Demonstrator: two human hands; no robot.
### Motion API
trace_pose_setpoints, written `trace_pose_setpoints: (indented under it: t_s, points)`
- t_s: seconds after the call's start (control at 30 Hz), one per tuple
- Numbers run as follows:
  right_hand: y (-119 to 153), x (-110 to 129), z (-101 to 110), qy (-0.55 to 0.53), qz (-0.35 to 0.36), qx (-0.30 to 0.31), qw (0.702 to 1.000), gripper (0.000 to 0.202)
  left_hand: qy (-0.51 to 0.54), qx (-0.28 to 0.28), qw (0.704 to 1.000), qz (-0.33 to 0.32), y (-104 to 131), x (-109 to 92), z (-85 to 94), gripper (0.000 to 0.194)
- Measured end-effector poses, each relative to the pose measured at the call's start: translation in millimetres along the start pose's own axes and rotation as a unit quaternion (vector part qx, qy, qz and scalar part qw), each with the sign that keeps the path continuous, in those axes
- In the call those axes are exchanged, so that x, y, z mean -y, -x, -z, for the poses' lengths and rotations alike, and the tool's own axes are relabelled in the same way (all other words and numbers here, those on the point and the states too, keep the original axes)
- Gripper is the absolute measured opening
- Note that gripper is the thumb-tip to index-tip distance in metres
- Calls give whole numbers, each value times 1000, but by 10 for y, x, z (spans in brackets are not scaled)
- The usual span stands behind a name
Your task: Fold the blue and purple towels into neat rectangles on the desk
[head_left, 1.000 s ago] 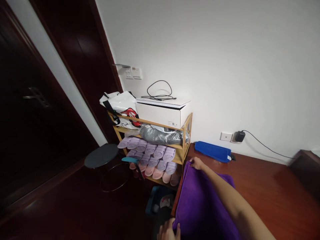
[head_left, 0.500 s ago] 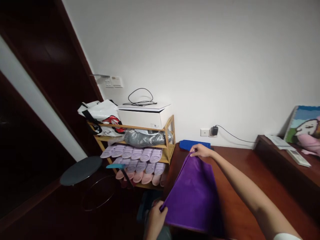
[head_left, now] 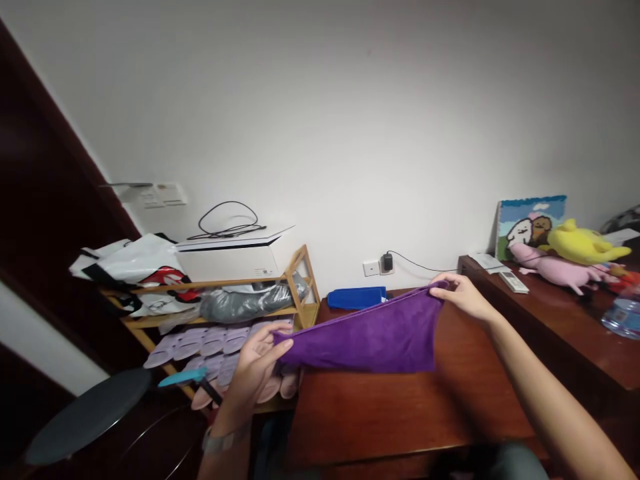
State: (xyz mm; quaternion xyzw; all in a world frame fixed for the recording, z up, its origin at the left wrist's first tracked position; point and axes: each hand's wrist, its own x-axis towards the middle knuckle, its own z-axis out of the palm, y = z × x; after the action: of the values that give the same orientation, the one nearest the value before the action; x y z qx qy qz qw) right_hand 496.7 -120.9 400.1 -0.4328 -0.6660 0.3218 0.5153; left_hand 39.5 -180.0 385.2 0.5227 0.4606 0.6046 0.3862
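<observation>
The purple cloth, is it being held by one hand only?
No, the left hand grips one end of the purple cloth's upper edge, and the right hand grips the other end.

Coming from outside the frame and spreading softly, shining palest across the middle of the wall (head_left: 380,147), greying toward the upper corners. Sinking nearly to black on the door (head_left: 40,140) and below the table (head_left: 370,420). Casting a blurry dark band on wood, lower right of the cloth (head_left: 370,339). Glinting on crinkled plastic (head_left: 247,303). Bending and stretching toward the sides, drawing the stool (head_left: 90,417) long. Softening around the bottle (head_left: 623,319), smoothing away fine detail.
</observation>
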Motion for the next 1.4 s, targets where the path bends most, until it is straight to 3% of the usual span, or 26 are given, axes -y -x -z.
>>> trace_pose_setpoints:
  t_s: [0.13,0.27,0.37,0.47,0.53,0.6,0.67,0.73,0.83,0.93,1.03,1.23,1.3,1.4]
  points:
    - [389,49,258,-18,-20,-72,997,55,95,46,994,26,17,-143,-313,56]
    - [644,-58,397,-47,-44,-94,993,48,121,78,989,44,-106,-18,-512,59]
    - [557,-402,406,-46,-70,-95,992,49,106,99,989,44,-420,296,-658,62]
    - [212,-935,294,-14,-103,-105,989,60,36,93,994,35,-868,758,-871,69]
    - [-11,-1295,133,37,-130,-144,980,67,-67,48,997,13,-1089,1102,-1038,67]
    - [-73,-1606,-92,83,-150,-186,967,70,-158,-6,987,-7,-1113,1459,-1187,57]
    - [106,-1876,-367,107,-160,-209,959,66,-200,-28,979,-14,-886,1845,-1281,47]
    - [500,-2139,-659,138,-157,-201,957,59,-235,-1,972,-25,-457,2264,-1305,38]
    - [1238,-2535,-1015,267,-121,-93,952,55,-417,177,883,-123,273,2858,-1245,44]
    - [1771,-2822,-1163,402,-118,17,908,58,-544,249,789,-142,734,3206,-1164,53]
    - [1985,-2930,-1154,460,-115,63,878,60,-594,246,752,-144,876,3283,-1097,54]
    - [2139,-2827,-1121,461,-112,73,877,61,-594,254,750,-144,1023,3166,-978,54]
    - [2132,-2736,-1171,456,-112,67,880,62,-587,238,758,-154,1060,3110,-1044,52]
    - [2013,-2586,-1336,448,-94,64,887,61,-567,228,769,-189,1037,3030,-1311,52]
